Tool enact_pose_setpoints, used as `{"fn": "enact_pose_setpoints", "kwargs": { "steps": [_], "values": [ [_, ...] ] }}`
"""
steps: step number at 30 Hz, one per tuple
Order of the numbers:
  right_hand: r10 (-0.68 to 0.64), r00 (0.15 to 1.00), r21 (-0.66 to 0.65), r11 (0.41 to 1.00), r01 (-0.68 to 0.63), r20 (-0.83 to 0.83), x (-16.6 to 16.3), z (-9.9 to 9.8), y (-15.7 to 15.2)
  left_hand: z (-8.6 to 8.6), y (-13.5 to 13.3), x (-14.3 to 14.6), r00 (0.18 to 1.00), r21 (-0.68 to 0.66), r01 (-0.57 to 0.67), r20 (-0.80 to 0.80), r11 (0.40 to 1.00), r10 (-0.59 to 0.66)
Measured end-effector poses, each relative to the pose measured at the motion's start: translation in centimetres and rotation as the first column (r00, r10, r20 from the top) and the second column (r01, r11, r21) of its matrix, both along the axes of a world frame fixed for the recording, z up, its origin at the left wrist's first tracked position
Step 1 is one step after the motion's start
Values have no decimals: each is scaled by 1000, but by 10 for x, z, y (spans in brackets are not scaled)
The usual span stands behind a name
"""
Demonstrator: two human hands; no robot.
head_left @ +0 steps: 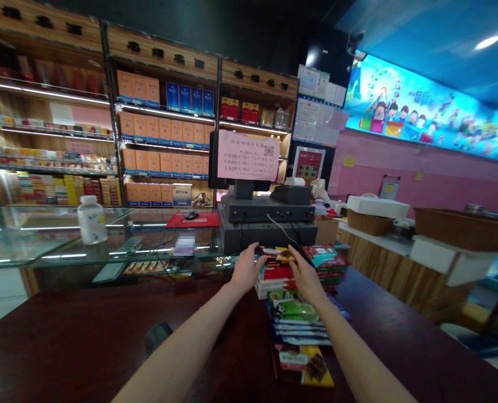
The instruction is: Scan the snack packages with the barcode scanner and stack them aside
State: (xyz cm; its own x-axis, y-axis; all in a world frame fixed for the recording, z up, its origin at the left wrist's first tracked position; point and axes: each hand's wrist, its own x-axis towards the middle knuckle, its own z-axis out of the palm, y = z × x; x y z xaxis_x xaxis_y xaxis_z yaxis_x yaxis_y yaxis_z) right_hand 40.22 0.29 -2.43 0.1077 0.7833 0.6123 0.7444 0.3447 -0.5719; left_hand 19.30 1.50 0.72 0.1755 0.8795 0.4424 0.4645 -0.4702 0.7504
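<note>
Both hands are at a dark red-brown chocolate bar [277, 254] with a yellow end, on top of a stack of red and white packs [274, 282]. My left hand [245, 270] grips its left end. At the right end, the fingers of my right hand [305, 275] close on the yellow part. Nearer to me lies a pile of green packets [293, 308] with blue and white ones beneath. A flat brown and yellow chocolate bar [302, 365] is closest to me. Right of my right hand stands another stack of red and teal packets [325, 256].
A cash register [269, 212] with a pink price sign [249, 157] stands behind the stacks. On the glass counter are a plastic bottle [92, 219] and a mouse on a red mat [173, 220]. A dark object [159, 337] lies on the wooden tabletop [85, 336], left of my forearm.
</note>
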Motion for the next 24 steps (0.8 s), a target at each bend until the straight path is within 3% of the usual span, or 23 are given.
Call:
{"fn": "enact_pose_setpoints", "kwargs": {
  "steps": [5,9,12,17,24],
  "values": [
    [28,999,-77,997,-31,-34,-36,11,-13,7,-14,-39,999,28,9,46,1000,-11],
    [107,989,-26,994,-110,-104,-69,11,-14,8,-24,-76,988,9,-5,155,1000,4],
    [173,964,-11,984,-179,-204,-93,6,-13,6,-31,-105,992,21,-22,123,1000,20],
    [304,868,16,946,-324,-392,-130,-6,-10,1,-43,-152,999,71,-16,41,997,13],
    [388,740,22,892,-452,-549,-179,-18,-17,-23,-49,-208,990,48,42,135,998,-49]
  ]
}}
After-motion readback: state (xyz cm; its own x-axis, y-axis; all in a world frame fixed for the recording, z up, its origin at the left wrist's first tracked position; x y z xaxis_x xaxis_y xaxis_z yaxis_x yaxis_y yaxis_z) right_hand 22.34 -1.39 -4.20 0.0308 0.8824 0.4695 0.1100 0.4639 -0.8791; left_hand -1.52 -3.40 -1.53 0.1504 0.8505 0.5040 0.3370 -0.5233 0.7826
